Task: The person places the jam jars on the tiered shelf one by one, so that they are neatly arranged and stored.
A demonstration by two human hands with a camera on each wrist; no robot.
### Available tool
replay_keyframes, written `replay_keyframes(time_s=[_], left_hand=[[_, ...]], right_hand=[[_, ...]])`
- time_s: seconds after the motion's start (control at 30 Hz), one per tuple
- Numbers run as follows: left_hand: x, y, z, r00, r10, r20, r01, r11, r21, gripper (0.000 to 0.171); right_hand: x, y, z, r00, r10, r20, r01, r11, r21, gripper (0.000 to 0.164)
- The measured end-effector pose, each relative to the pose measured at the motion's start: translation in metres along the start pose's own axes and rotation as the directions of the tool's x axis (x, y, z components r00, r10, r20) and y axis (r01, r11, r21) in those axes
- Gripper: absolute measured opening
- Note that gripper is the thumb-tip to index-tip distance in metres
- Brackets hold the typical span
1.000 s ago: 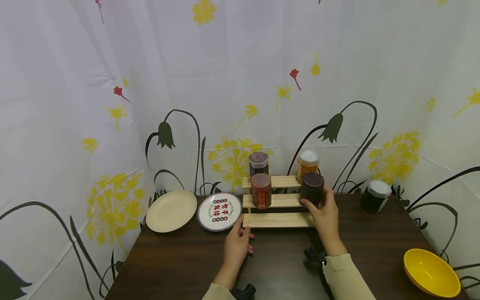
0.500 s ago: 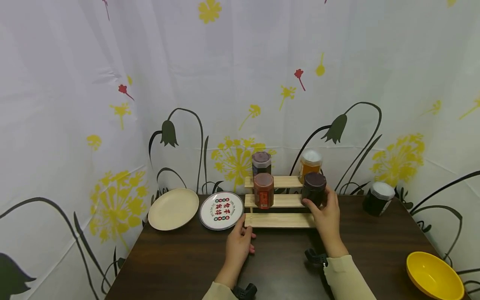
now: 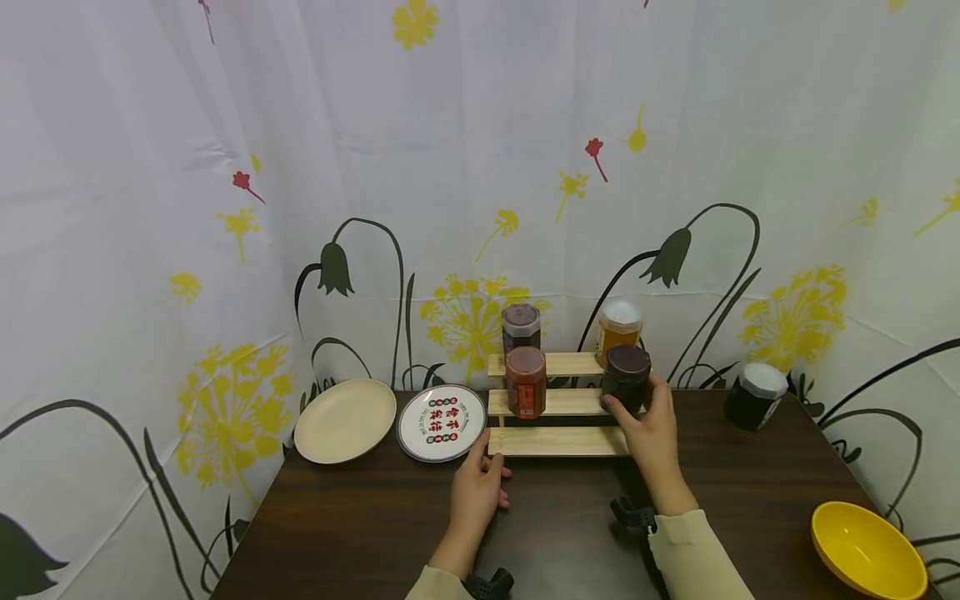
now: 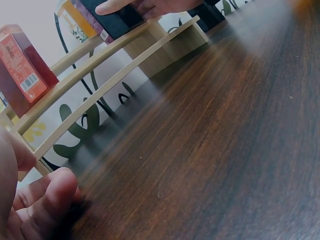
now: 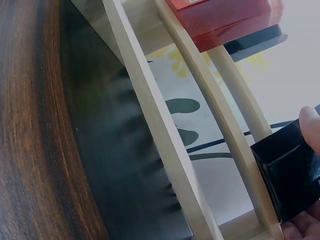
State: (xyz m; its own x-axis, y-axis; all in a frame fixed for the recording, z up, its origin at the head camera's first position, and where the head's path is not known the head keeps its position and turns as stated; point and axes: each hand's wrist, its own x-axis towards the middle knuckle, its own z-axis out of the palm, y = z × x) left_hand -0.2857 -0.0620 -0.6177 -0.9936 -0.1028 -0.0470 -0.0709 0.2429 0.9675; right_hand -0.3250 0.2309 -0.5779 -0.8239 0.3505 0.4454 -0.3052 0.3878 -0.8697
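Note:
A three-step wooden rack [image 3: 562, 442] stands at the back middle of the table. My right hand [image 3: 651, 437] holds a dark jar [image 3: 627, 379] upright at the right end of its middle step; in the right wrist view the jar [image 5: 287, 167] meets that step. My left hand [image 3: 476, 487] pinches the left front corner of the lowest step, its other fingers curled below; the left wrist view shows fingers [image 4: 57, 192] by that corner. A red jar [image 3: 526, 383] sits on the middle step's left end. Behind are a purple-lidded jar [image 3: 521, 327] and a white-lidded amber jar [image 3: 618, 329].
A dark jar with a white lid [image 3: 755, 396] stands right of the rack. A yellow bowl [image 3: 868, 550] lies near the right edge. Left of the rack, a cream plate [image 3: 345, 421] and a printed plate [image 3: 442, 422] lean at the back. A patterned curtain [image 3: 480, 167] hangs behind.
The head view shifts slightly. Both hands, the held jar and the rack keep the same places relative to each other.

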Motion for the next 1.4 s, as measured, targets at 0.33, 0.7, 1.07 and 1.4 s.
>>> replay_keyframes(time_s=[0.33, 0.7, 1.07, 1.4], left_hand=[[-0.001, 0.001, -0.003, 1.0, -0.008, -0.006, 0.008, 1.0, 0.0, 0.057], [-0.003, 0.003, -0.003, 1.0, 0.021, -0.004, -0.021, 1.0, 0.009, 0.057], [-0.006, 0.002, 0.0, 1.0, 0.015, 0.01, -0.015, 1.0, -0.008, 0.058], [-0.003, 0.0, -0.002, 1.0, 0.019, 0.018, -0.019, 0.999, -0.029, 0.059]], right_hand=[[0.002, 0.0, -0.006, 0.999, 0.012, 0.051, -0.014, 0.999, 0.045, 0.072], [0.011, -0.005, -0.039, 0.98, -0.004, -0.199, 0.021, 0.996, 0.088, 0.045], [0.033, -0.005, -0.113, 0.846, 0.247, -0.473, -0.327, 0.941, -0.093, 0.069], [0.072, -0.008, -0.15, 0.89, 0.374, -0.261, -0.436, 0.866, -0.245, 0.102]])
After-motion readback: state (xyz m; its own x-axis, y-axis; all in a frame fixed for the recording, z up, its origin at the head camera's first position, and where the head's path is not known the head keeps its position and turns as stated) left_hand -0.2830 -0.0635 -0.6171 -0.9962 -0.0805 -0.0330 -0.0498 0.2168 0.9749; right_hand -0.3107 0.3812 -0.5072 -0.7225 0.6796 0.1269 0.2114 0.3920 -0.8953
